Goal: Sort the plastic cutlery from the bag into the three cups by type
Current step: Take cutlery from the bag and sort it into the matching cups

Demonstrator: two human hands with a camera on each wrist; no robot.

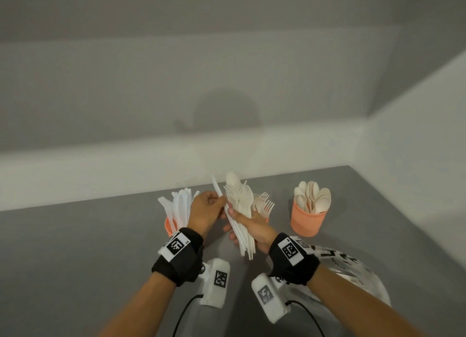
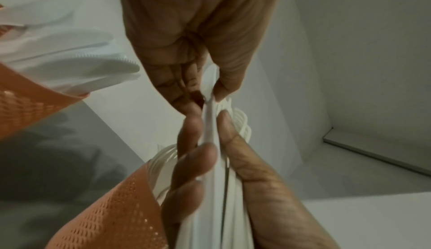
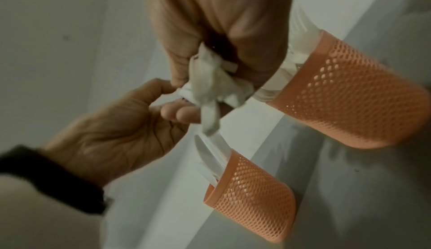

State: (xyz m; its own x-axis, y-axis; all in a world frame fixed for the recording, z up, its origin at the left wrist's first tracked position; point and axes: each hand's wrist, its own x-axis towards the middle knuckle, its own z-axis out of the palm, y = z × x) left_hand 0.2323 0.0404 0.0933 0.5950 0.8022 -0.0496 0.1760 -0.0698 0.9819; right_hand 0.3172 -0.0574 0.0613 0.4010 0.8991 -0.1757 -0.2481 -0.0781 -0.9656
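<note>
Fingers of the left hand (image 1: pixel 205 208) pinch one knife (image 1: pixel 219 193) while the right hand (image 1: pixel 252 227) grips a raised cutlery bundle (image 1: pixel 239 205).

Black wristbands (image 1: pixel 177 257) with white coded tags, white camera boxes (image 1: pixel 216 282), black cables (image 1: pixel 185 311)

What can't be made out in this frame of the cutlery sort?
- Middle cup, head view: almost wholly hidden behind the right hand and its bundle.
- Bundle's exact mix, all views: pieces overlap; right wrist view is blurred.
- Bag, head view: contents hidden under the right forearm and glare.
- Piece pinched by the left hand: looks like a knife, unconfirmed.
</note>
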